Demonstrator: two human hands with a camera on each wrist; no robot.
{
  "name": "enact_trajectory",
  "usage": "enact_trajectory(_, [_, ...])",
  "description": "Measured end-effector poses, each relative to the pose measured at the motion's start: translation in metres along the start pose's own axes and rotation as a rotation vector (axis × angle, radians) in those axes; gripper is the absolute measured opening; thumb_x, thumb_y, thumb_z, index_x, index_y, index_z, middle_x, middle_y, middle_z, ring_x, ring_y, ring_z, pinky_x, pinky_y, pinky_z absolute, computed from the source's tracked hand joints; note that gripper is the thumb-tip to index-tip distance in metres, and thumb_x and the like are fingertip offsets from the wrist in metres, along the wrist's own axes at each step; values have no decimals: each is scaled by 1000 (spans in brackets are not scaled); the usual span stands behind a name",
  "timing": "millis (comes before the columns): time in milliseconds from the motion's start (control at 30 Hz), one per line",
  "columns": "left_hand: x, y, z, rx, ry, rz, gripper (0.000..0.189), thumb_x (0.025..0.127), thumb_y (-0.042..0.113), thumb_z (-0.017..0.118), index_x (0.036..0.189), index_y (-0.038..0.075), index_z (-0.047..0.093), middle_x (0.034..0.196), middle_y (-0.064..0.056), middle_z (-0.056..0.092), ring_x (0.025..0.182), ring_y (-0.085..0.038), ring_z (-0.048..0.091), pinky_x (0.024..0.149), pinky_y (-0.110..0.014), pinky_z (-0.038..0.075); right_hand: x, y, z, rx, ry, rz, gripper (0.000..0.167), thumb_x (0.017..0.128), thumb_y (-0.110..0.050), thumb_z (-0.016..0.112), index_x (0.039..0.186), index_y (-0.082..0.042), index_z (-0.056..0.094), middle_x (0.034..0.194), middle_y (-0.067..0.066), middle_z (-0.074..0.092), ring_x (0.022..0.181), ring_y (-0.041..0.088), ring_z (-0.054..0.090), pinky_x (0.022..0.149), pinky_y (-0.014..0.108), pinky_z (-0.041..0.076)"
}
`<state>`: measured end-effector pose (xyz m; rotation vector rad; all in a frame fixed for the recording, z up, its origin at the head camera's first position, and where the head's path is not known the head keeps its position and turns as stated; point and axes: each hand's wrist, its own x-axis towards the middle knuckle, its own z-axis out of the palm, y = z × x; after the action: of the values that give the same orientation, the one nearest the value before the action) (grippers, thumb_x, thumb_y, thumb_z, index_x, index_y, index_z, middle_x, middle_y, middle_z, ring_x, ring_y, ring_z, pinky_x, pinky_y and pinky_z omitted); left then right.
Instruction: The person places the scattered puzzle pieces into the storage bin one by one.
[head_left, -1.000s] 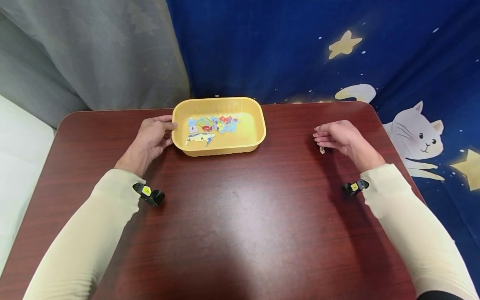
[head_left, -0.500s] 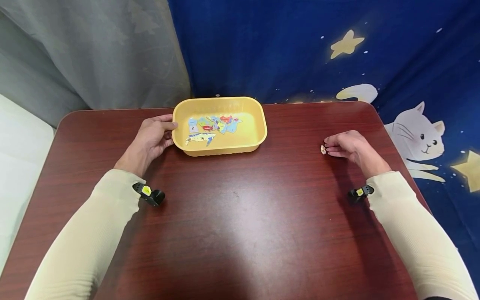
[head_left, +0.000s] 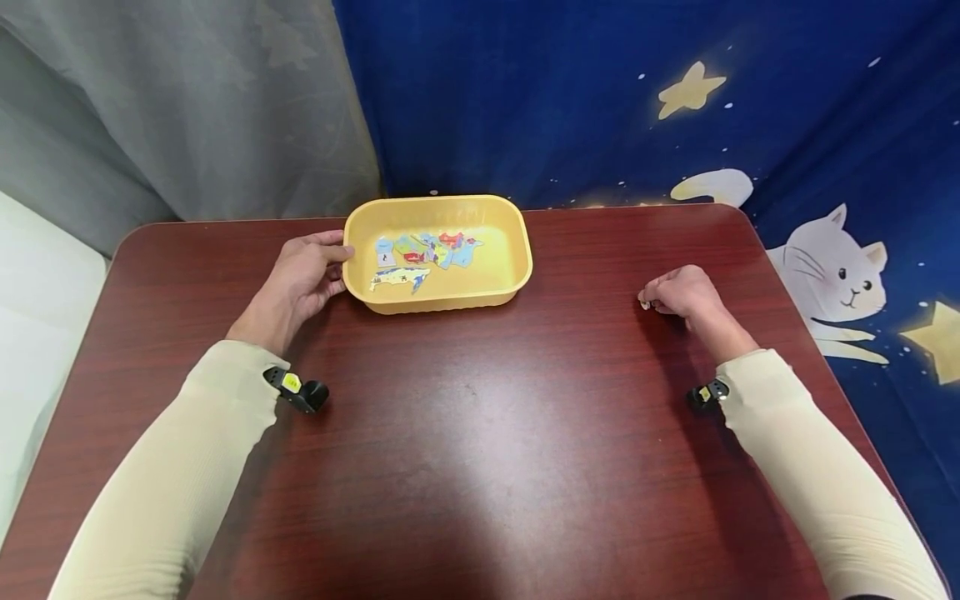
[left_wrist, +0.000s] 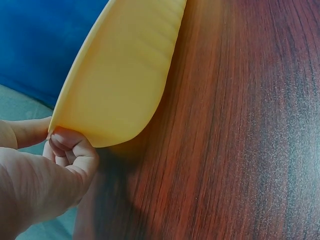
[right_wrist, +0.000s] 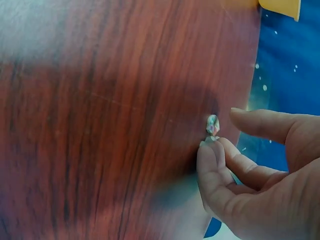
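A yellow plastic tray [head_left: 457, 293] stands at the back of the brown table, with several flat, colourful map-like puzzle pieces [head_left: 401, 277] lying inside. My left hand [head_left: 303, 271] grips its left end, thumb over the rim and curled fingers under it, as the left wrist view [left_wrist: 55, 170] also shows of that hand. On the right, my right hand [head_left: 682, 296] is low over the table at a small, pale, multicoloured piece [right_wrist: 213, 125]. Its bent fingertips [right_wrist: 212, 155] touch the near end of that piece, while the thumb [right_wrist: 255, 120] stands apart from it.
The dark reddish-brown wooden table [head_left: 480, 433] extends in front of both hands. A blue curtain [head_left: 525, 100] with stars and a cat hangs right behind its back edge, beside a grey curtain [head_left: 187, 100] on the left.
My right hand first drew back to the right from the small piece, then came back left over it with its fingers bent. The left hand and the tray have stayed put.
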<state>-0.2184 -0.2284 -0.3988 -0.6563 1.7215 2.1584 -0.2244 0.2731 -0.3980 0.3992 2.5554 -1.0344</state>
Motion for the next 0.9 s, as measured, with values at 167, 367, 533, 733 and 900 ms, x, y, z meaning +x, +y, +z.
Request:
enact_trajectory(167, [0, 0, -1, 5, 0, 1, 51, 96, 10, 59, 144, 11, 43, 126, -10, 52, 82, -13, 61, 76, -27, 58, 0, -1, 7, -238, 96, -54, 11, 80, -14, 70, 73, -7, 74, 58, -3, 60, 61, 17, 51, 51, 29, 41])
enact_trajectory(367, [-1, -1, 0, 10, 2, 6, 49, 96, 10, 59, 143, 11, 45, 123, -10, 54, 79, -13, 62, 74, -27, 58, -2, -6, 14, -364, 138, -88, 11, 79, -10, 63, 75, -6, 72, 70, 3, 63, 77, 28, 52, 63, 30, 40])
enact_trajectory(533, [0, -2, -1, 12, 8, 14, 47, 96, 10, 58, 142, 10, 45, 118, -10, 56, 76, -13, 62, 73, -27, 59, -1, -10, 16, -396, 118, -95, 17, 79, -10, 62, 90, -3, 73, 94, 14, 69, 87, 31, 54, 77, 38, 45])
enact_trajectory(733, [-1, -1, 1, 26, 13, 12, 48, 97, 11, 58, 142, 11, 45, 120, -10, 55, 77, -12, 62, 73, -27, 58, -1, -10, 17, -398, 125, -84, 17, 79, -11, 62, 89, -2, 73, 94, 15, 68, 85, 32, 54, 78, 40, 46])
enact_trajectory(900, [-2, 0, 1, 34, 15, 14, 46, 97, 11, 58, 142, 11, 46, 122, -11, 54, 77, -12, 62, 73, -26, 58, -1, -10, 18, -408, 154, -96, 12, 75, -9, 59, 71, -5, 70, 72, 7, 61, 75, 30, 49, 66, 32, 41])
